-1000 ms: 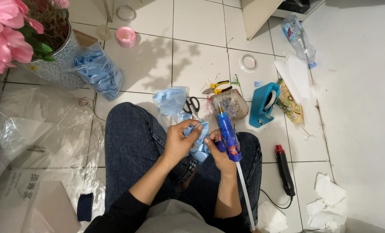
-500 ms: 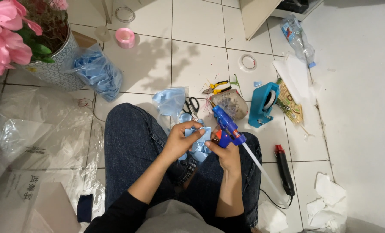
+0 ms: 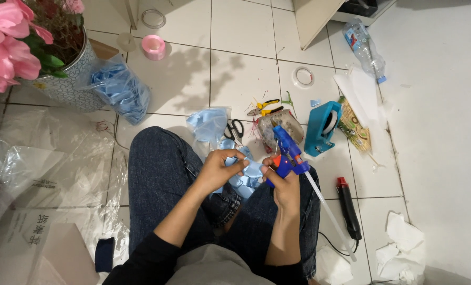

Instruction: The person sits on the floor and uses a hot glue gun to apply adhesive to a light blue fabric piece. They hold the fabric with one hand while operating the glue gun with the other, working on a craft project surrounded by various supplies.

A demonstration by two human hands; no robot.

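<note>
The right hand (image 3: 285, 184) is wrapped around the grip of a blue glue gun (image 3: 288, 153), held over the person's right knee. The gun's body runs up and slightly left, its nozzle aimed away from the person toward the cluttered tiles, while a long clear glue stick (image 3: 327, 214) trails out of its back down and to the right, so the whole tool lies on one diagonal line. The left hand (image 3: 219, 171) is closed in a pinch on a pale blue ribbon piece (image 3: 251, 170), which sits between the two hands, just beside the gun's handle, above the lap in dark jeans (image 3: 161, 179).

Beyond the knees, on the tiled floor (image 3: 240, 68), lie black-handled scissors (image 3: 235, 129) next to loose blue ribbon (image 3: 209, 124), and yellow-handled pliers (image 3: 267, 107) a little further out. A teal tape dispenser (image 3: 322, 128) stands right of the gun. A black tool with a red tip (image 3: 347, 207) lies beside the right leg, pointing up-screen. Further off are a clear bag of blue ribbon (image 3: 120, 89), a pink ribbon roll (image 3: 153, 46), a patterned pot of pink flowers (image 3: 13, 47) at the upper left corner, and a plastic bottle (image 3: 364, 47) near the upper right.
</note>
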